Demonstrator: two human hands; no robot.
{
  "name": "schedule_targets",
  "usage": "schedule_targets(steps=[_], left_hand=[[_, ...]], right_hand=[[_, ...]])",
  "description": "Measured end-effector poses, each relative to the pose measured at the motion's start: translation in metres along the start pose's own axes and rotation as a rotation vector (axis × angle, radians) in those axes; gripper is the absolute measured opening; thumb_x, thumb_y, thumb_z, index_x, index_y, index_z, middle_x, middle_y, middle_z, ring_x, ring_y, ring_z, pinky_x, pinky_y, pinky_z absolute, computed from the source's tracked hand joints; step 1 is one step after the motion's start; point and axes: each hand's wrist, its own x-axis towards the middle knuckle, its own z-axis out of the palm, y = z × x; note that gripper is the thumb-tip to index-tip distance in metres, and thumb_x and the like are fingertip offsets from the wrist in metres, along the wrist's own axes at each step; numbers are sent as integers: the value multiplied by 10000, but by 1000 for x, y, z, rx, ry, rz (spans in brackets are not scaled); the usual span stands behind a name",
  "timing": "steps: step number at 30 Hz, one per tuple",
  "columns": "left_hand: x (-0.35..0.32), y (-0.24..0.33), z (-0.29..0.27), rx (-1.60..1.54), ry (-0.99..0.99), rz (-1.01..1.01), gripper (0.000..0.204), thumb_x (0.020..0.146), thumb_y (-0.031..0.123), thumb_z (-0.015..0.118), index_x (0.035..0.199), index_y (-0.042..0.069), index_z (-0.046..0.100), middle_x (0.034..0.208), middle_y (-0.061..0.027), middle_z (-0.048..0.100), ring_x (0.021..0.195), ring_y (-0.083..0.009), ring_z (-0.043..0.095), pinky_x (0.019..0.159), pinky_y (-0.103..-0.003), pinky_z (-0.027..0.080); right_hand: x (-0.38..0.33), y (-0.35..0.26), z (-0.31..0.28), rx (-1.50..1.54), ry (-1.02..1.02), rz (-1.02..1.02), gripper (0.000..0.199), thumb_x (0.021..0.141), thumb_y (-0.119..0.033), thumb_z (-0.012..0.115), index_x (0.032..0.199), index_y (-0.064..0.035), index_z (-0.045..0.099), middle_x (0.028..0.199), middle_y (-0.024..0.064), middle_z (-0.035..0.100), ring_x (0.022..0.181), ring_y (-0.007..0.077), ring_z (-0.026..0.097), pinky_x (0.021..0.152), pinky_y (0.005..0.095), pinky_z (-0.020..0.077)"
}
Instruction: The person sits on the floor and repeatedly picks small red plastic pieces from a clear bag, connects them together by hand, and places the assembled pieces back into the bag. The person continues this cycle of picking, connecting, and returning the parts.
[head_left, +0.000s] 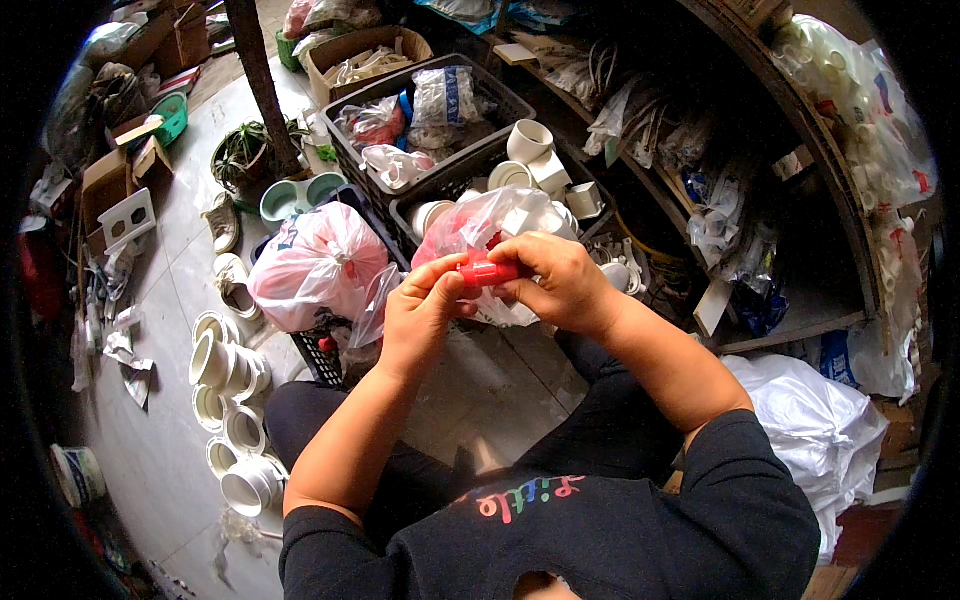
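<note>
My left hand (424, 308) and my right hand (562, 278) meet over my lap, in front of the crates. Between them is a small red plastic cylinder (486, 273), possibly a pipe plug, pinched at one end by each hand; the fingers cover its ends. Just beyond it a clear plastic bag (468, 222) with red pieces inside rests against a dark crate (402, 212) of white pipe fittings (529, 141). To the left of my hands sits a full, knotted translucent bag (322, 268) with pinkish-red contents.
White pipe fittings (243, 487) line the tiled floor (165, 330) at left, near a pair of shoes (233, 282). Behind stand a grey crate (445, 163) of bagged parts and a cardboard box (405, 45). A cluttered shelf (790, 328) and white sack (815, 420) are at right.
</note>
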Motion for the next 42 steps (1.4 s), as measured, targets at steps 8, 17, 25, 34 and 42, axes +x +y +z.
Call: schedule_targets(steps=[8, 17, 25, 34, 42], left_hand=[[1, 0, -1, -36, 42, -106, 378, 848, 317, 532, 1065, 8, 523, 857, -74, 600, 641, -111, 546, 572, -209, 456], [1, 2, -3, 28, 7, -40, 307, 850, 243, 550, 1050, 10, 563, 902, -59, 607, 735, -94, 567, 615, -211, 484], [1, 5, -2, -2, 10, -23, 285, 840, 187, 570, 1058, 3, 560, 908, -47, 601, 730, -80, 560, 626, -206, 479], [-4, 6, -1, 177, -42, 196, 303, 823, 112, 586, 1101, 3, 535, 963, -46, 593, 798, -88, 560, 699, -218, 472], [2, 17, -3, -183, 50, 1, 301, 856, 195, 540, 1106, 30, 501, 983, -89, 594, 799, -142, 588, 656, -228, 492]], right_hand=[[-1, 2, 7, -37, 86, -198, 211, 688, -57, 635, 881, -44, 550, 792, 127, 566, 727, 294, 563, 644, 344, 461], [-1, 0, 8, -36, 108, -182, 204, 699, -52, 630, 888, -47, 553, 782, 121, 570, 715, 296, 564, 630, 345, 465], [0, 3, 9, -13, 93, -133, 217, 697, -30, 626, 904, -41, 563, 791, 123, 578, 703, 293, 570, 624, 330, 466], [-7, 10, 17, 803, -36, 422, 253, 757, -98, 643, 972, -1, 551, 829, 64, 609, 718, 139, 583, 650, 262, 471], [-9, 12, 7, 1265, -206, 625, 314, 801, -205, 613, 1045, -25, 532, 878, 79, 610, 744, 149, 596, 684, 288, 489]])
